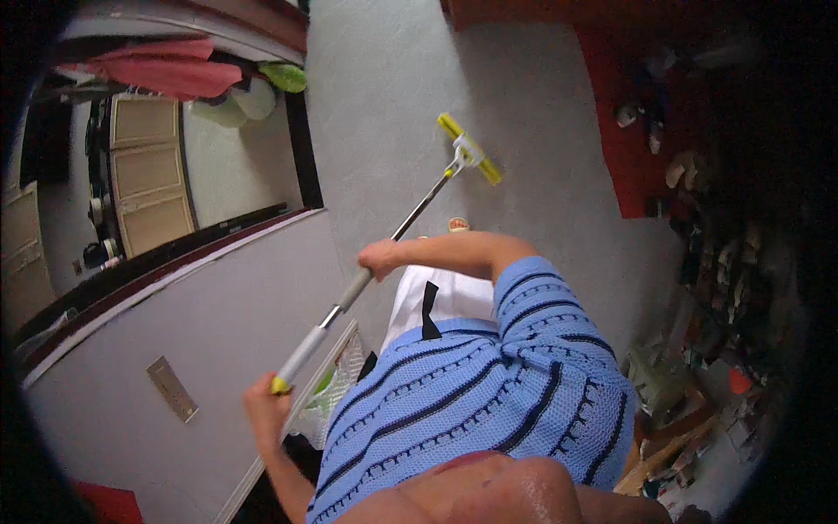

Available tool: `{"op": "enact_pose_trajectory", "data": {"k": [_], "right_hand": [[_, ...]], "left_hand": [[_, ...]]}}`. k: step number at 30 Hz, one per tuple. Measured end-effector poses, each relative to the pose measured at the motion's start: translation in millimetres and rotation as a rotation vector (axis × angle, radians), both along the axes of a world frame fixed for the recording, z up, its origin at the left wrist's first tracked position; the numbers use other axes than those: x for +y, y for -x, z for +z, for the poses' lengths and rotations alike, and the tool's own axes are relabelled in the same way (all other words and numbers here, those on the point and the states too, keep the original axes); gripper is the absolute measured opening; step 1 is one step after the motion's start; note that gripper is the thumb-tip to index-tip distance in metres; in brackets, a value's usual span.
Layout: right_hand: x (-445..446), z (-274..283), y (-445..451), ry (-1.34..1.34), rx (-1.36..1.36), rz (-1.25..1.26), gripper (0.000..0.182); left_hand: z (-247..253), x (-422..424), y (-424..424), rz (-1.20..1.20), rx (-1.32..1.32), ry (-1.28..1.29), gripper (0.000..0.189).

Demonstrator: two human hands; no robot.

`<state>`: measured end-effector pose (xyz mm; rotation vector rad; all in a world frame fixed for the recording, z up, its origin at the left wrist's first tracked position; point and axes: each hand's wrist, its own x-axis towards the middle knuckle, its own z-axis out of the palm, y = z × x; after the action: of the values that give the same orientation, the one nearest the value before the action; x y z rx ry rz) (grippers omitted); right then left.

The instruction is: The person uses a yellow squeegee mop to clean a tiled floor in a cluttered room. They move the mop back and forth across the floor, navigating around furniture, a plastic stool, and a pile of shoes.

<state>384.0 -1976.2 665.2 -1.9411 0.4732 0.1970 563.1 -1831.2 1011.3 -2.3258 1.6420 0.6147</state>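
Note:
A mop with a telescopic metal handle [419, 209] runs diagonally from lower left to upper right. My right hand [381, 257] grips the grey sleeve midway along the handle. At the handle's yellow-tipped top end, my left hand [267, 396] is closed around the grip. The yellow sponge head [490, 170], in a white plastic bracket [467, 152], is over the grey floor [393, 98], ahead of my sandalled foot [458, 224]. Whether the sponge is touching the floor is hard to tell.
On the left stands a wall [196, 314] with a wall plate [171, 389] and a dark-framed opening or mirror. A red mat or cloth [612, 157] lies at the right, with shoes [684, 170] and clutter beyond. A bag [334, 393] is beside my left hip.

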Motion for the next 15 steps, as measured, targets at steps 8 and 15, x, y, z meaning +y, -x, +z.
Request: {"op": "enact_pose_trajectory", "data": {"k": [8,15], "right_hand": [[-108,-104,111,0.429,0.460,-0.022,0.014],[-153,-125,210,0.628,0.654,-0.109,0.015]], "left_hand": [[-198,-9,116,0.280,0.469,0.024,0.035],[-289,-48,221,0.627,1.302,-0.372,0.037]]}}
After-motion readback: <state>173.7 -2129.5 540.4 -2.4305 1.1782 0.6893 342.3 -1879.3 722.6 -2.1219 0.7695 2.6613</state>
